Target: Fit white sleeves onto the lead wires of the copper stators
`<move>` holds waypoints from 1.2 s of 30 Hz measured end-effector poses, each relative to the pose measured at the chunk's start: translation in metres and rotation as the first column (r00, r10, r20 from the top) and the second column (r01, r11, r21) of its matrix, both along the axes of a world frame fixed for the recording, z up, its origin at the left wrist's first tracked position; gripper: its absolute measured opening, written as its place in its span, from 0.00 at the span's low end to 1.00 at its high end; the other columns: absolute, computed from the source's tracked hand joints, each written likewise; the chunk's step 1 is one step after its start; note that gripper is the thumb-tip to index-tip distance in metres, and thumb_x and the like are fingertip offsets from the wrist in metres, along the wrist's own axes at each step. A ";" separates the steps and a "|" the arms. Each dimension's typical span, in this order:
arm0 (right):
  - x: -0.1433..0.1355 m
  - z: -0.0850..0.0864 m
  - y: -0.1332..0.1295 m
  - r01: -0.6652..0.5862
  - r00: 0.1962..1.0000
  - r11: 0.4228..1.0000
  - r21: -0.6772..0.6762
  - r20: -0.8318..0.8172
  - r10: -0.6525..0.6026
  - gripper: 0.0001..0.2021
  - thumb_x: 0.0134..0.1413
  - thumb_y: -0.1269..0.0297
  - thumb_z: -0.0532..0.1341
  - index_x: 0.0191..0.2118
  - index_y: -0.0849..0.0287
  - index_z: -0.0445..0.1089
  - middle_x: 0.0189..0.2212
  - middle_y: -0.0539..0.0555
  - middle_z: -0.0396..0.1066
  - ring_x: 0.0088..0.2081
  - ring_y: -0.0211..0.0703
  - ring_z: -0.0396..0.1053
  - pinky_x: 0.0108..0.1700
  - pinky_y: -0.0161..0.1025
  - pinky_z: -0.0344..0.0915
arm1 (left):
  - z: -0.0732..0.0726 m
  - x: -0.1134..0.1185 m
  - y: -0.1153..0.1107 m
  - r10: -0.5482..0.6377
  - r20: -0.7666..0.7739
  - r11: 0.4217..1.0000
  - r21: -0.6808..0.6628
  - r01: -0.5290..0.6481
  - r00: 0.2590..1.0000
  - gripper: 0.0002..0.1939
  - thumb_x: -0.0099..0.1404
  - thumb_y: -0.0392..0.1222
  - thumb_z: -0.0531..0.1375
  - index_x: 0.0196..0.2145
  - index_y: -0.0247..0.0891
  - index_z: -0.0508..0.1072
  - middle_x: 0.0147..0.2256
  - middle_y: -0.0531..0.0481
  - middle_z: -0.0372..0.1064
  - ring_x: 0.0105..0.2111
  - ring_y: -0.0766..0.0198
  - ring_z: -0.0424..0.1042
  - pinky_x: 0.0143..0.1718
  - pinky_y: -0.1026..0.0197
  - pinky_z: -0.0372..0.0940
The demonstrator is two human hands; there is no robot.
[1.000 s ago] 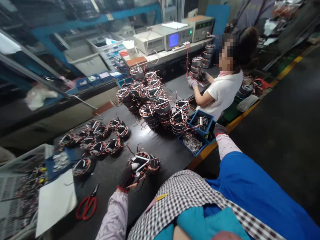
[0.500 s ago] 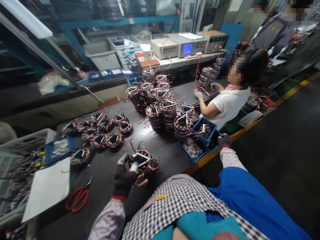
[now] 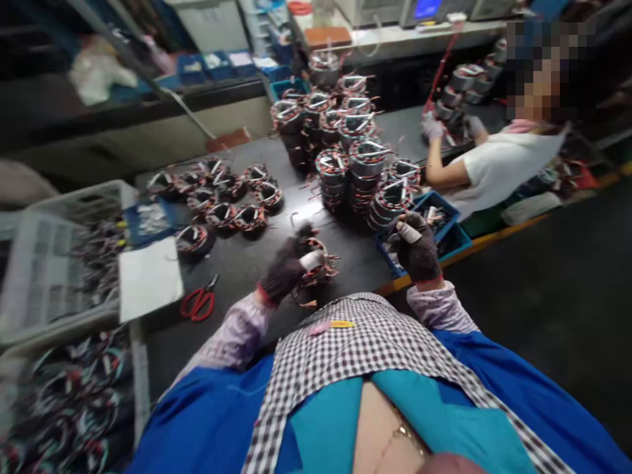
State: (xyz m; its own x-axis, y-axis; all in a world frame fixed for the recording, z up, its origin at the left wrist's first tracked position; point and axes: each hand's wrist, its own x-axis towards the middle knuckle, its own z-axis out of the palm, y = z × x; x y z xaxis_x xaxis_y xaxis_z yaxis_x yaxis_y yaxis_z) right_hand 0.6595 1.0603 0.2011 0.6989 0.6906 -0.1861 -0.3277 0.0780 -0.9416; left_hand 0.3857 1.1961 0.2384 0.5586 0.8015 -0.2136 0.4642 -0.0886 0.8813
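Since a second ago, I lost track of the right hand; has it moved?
Yes. The right hand has come in from the far side of the blue bins to their near edge, now holding a small white piece.

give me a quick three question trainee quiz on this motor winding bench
1. True or false: the red-handled scissors lie left of the gloved left hand.
2. What does the gloved right hand pinch: A a small white sleeve, B a screwdriver, C a cloth?
3. Which hand rests on the copper-wound round stator at the bench edge?

Key: 1 true; 2 A; 3 the left hand.
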 end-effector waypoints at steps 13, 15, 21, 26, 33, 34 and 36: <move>-0.076 -0.039 0.019 -0.247 0.747 0.950 -0.190 0.587 0.312 0.16 0.74 0.50 0.68 0.53 0.56 0.83 0.45 0.59 0.85 0.36 0.45 0.80 0.41 0.43 0.81 | -0.047 -0.032 0.006 0.399 0.437 0.913 -0.271 -0.305 0.806 0.18 0.62 0.49 0.80 0.44 0.38 0.83 0.46 0.43 0.86 0.44 0.53 0.82 0.51 0.47 0.82; -0.073 -0.050 0.011 -0.303 0.724 0.921 -0.244 0.569 0.389 0.14 0.74 0.54 0.66 0.54 0.56 0.83 0.44 0.58 0.85 0.34 0.44 0.79 0.43 0.43 0.81 | -0.058 -0.035 0.005 0.418 0.397 0.905 -0.263 -0.335 0.817 0.14 0.65 0.45 0.78 0.45 0.38 0.83 0.48 0.43 0.87 0.45 0.52 0.83 0.52 0.45 0.83; -0.068 -0.059 0.001 -0.266 0.563 0.898 -0.351 0.699 0.441 0.09 0.70 0.65 0.69 0.51 0.58 0.85 0.48 0.63 0.85 0.50 0.52 0.81 0.59 0.48 0.79 | -0.084 -0.017 -0.007 0.360 0.367 0.931 -0.196 -0.307 0.858 0.07 0.71 0.37 0.73 0.46 0.38 0.82 0.51 0.40 0.86 0.52 0.49 0.84 0.62 0.39 0.79; -0.070 -0.061 0.016 -0.374 0.457 0.826 -0.421 0.691 0.559 0.08 0.72 0.68 0.68 0.49 0.58 0.86 0.48 0.63 0.85 0.51 0.53 0.81 0.59 0.47 0.77 | -0.093 -0.017 -0.004 0.354 0.322 0.931 -0.216 -0.296 0.878 0.07 0.73 0.37 0.71 0.48 0.37 0.82 0.51 0.40 0.86 0.50 0.49 0.85 0.62 0.37 0.79; -0.079 -0.064 0.030 -0.553 0.459 0.723 -0.415 0.572 0.679 0.13 0.77 0.69 0.61 0.55 0.60 0.83 0.49 0.62 0.85 0.48 0.51 0.82 0.57 0.46 0.79 | -0.092 -0.019 -0.002 0.317 0.311 0.945 -0.185 -0.270 0.896 0.07 0.71 0.39 0.73 0.45 0.38 0.83 0.50 0.41 0.86 0.51 0.49 0.84 0.64 0.38 0.78; -0.081 -0.063 0.034 -0.555 0.422 0.699 -0.451 0.571 0.704 0.13 0.77 0.69 0.62 0.56 0.60 0.83 0.50 0.63 0.85 0.50 0.52 0.82 0.58 0.46 0.78 | -0.092 -0.018 -0.001 0.321 0.305 0.944 -0.178 -0.277 0.897 0.06 0.70 0.39 0.73 0.44 0.38 0.83 0.50 0.41 0.86 0.52 0.49 0.84 0.66 0.37 0.77; -0.087 -0.062 0.043 -0.535 0.353 0.661 -0.526 0.571 0.741 0.13 0.76 0.69 0.62 0.57 0.61 0.83 0.52 0.64 0.86 0.52 0.54 0.82 0.61 0.48 0.78 | -0.090 -0.018 0.000 0.327 0.304 0.944 -0.157 -0.291 0.895 0.06 0.69 0.37 0.73 0.43 0.38 0.84 0.50 0.41 0.87 0.53 0.48 0.84 0.68 0.37 0.76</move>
State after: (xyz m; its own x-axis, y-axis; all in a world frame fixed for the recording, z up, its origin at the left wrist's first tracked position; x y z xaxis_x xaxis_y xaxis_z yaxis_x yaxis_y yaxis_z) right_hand 0.5727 1.1029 0.1395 0.0196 0.9965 -0.0812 0.5651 -0.0780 -0.8213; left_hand 0.3676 1.1957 0.1482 0.3388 0.9277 -0.1571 0.1434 0.1142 0.9831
